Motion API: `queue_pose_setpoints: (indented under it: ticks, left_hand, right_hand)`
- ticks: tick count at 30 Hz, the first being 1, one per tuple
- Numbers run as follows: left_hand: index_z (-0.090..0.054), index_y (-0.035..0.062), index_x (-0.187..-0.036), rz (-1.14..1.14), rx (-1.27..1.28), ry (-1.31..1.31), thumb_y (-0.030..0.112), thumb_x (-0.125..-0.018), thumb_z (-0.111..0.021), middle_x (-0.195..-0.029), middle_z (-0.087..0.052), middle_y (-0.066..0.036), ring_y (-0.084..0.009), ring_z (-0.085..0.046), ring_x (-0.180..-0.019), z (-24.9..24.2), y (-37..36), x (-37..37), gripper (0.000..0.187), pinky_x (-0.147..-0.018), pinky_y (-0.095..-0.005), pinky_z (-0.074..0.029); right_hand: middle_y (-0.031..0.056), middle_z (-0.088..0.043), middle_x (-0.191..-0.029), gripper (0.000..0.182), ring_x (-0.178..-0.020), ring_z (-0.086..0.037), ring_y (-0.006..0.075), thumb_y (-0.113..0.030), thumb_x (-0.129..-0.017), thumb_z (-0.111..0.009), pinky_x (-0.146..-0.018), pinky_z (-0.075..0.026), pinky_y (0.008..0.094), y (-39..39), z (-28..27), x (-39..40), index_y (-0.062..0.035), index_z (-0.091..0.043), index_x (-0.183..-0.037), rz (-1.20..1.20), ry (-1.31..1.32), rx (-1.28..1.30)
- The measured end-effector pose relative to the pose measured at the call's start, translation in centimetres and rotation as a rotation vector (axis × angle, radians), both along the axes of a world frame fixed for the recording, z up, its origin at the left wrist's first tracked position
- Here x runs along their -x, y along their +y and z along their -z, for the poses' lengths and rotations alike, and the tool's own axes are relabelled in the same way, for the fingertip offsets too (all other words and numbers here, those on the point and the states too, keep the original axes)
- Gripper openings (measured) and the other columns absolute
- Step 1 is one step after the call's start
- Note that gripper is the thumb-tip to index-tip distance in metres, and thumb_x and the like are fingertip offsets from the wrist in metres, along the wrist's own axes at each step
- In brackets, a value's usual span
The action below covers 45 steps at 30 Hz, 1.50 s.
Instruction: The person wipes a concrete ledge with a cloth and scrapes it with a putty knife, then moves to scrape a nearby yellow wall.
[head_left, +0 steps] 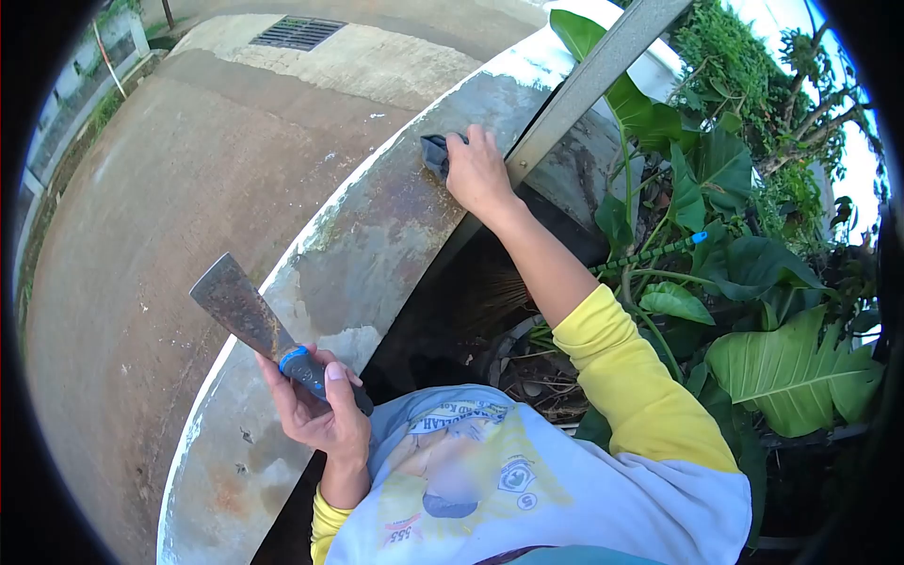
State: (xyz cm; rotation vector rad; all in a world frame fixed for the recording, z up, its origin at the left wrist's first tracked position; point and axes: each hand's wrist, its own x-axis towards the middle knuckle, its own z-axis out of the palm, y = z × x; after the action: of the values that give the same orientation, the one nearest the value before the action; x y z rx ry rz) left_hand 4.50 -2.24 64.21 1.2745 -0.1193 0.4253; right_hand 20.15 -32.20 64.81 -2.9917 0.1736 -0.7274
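Note:
My left hand (318, 405) is wrapped round the dark handle of a putty knife (247, 309). A blue band circles the handle near the blade. The wide blade is rusty and points up and to the left, over the edge of a curved concrete wall top (363, 254). Farther along that wall, my right hand (478, 174) grips a dark grey cloth (435, 155) and presses it against the concrete. Stains and patches of worn paint mark the surface around the cloth. Part of the cloth is hidden under my fingers.
A metal bar (589, 85) slants up beside my right hand. Large-leaved plants (791, 367) crowd the right side, with a green stick (650, 252) among them. Beyond the wall lies a paved road (160, 217) with a drain grate (298, 33).

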Motion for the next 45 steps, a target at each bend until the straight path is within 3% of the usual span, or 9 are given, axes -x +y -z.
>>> queue_pose_setpoints:
  ticks: [5, 10, 15, 22, 25, 31, 36, 38, 45]
  left_hand:
    - [-0.033, 0.0002, -0.155, -0.066, 0.053, 0.053, -0.004, -0.093, -0.059, -0.115, -0.061, -0.015, -0.0174, -0.063, -0.081, -0.3, -0.2, -0.2, 0.068, -0.055, -0.0271, -0.054]
    - [-0.036, 0.0007, -0.153, -0.090, 0.087, -0.004, -0.001, -0.093, -0.059, -0.112, -0.061, -0.014, -0.0181, -0.062, -0.080, -0.1, 0.0, 0.1, 0.064, -0.054, -0.0267, -0.053]
    - [-0.036, 0.0005, -0.153, -0.049, 0.085, 0.017, 0.002, -0.093, -0.058, -0.109, -0.060, -0.014, -0.0185, -0.061, -0.080, -1.0, -1.1, 0.7, 0.064, -0.053, -0.0280, -0.054]
    - [-0.036, 0.0000, -0.154, 0.096, 0.170, 0.147, 0.010, -0.095, -0.051, -0.106, -0.060, -0.015, -0.0193, -0.061, -0.077, -2.0, -3.3, 1.3, 0.062, -0.054, -0.0289, -0.054]
    - [-0.031, 0.0028, -0.157, 0.089, 0.128, 0.193, 0.007, -0.098, -0.051, -0.110, -0.063, -0.016, -0.0199, -0.063, -0.078, -1.3, -3.4, 2.0, 0.062, -0.058, -0.0297, -0.056]
    - [-0.048, 0.0013, -0.122, 0.320, 0.570, 0.445, 0.000, -0.098, -0.062, -0.120, -0.065, -0.016, -0.0203, -0.069, -0.100, -2.8, -9.1, 2.8, 0.028, -0.086, -0.0334, -0.059]
    - [-0.040, -0.0012, -0.140, 0.516, 0.388, 0.484, 0.006, -0.100, -0.061, -0.142, -0.054, -0.019, -0.0240, -0.057, -0.128, -0.5, -12.2, 4.0, 0.045, -0.108, -0.0369, -0.048]
    - [-0.025, -0.0001, -0.155, 0.577, 0.161, 0.432, 0.011, -0.102, -0.060, -0.153, -0.043, -0.019, -0.0265, -0.048, -0.138, -0.3, -12.3, 4.9, 0.065, -0.115, -0.0386, -0.039]
    - [-0.054, -0.0045, -0.138, 0.836, -0.538, 0.356, 0.021, -0.098, -0.064, -0.121, -0.068, -0.023, -0.0337, -0.068, -0.108, 1.0, -6.8, 7.4, 0.049, -0.091, -0.0412, -0.055]
  right_hand:
    - [0.0202, -0.054, -0.104, 0.024, -0.099, -0.054, 0.0376, -0.003, -0.084, -0.057, -0.082, -0.051, 0.0456, 10.4, -1.1, 9.4, 0.0038, -0.063, -0.106, -0.426, 0.031, -0.092]
    - [0.0186, -0.061, -0.100, 0.034, -0.090, -0.063, 0.0382, 0.001, -0.084, -0.067, -0.080, -0.053, 0.0445, 9.3, -4.4, 14.4, 0.0022, -0.065, -0.117, -0.755, 0.231, -0.838]
    - [0.0196, -0.068, -0.104, 0.027, -0.094, -0.068, 0.0376, -0.009, -0.091, -0.068, -0.081, -0.054, 0.0404, 2.8, -9.6, 9.8, 0.0000, -0.063, -0.117, -0.417, -0.471, -0.523]
    - [0.0277, -0.061, -0.117, 0.042, -0.112, -0.058, 0.0429, -0.019, -0.096, -0.065, -0.092, -0.050, 0.0468, 0.1, -1.9, 5.8, 0.0008, -0.059, -0.132, -0.183, 0.015, 0.072]
    - [0.0257, -0.061, -0.121, 0.045, -0.110, -0.060, 0.0400, -0.018, -0.094, -0.068, -0.091, -0.051, 0.0457, 1.5, -5.2, 9.2, 0.0022, -0.058, -0.133, -0.280, -0.315, 0.032]
    - [0.0213, -0.060, -0.122, 0.068, -0.106, -0.063, 0.0350, -0.024, -0.086, -0.080, -0.090, -0.052, 0.0406, 6.6, -4.6, 18.8, 0.0030, -0.049, -0.140, -0.736, 0.292, -1.067]
    - [0.0180, -0.066, -0.116, 0.074, -0.105, -0.067, 0.0339, -0.017, -0.085, -0.081, -0.088, -0.053, 0.0398, 2.7, -1.7, 19.8, 0.0026, -0.046, -0.146, -0.590, 0.293, -0.864]
    - [0.0116, -0.064, -0.095, 0.064, -0.080, -0.062, 0.0227, -0.027, -0.086, -0.082, -0.074, -0.049, 0.0331, -0.8, -1.8, 18.4, 0.0032, -0.057, -0.137, -0.562, 0.224, -0.822]
    - [0.0048, -0.061, -0.076, 0.042, -0.070, -0.052, 0.0099, -0.018, -0.087, -0.076, -0.064, -0.039, 0.0264, -7.0, -8.3, 12.4, 0.0007, -0.070, -0.124, -0.688, 0.408, -0.549]
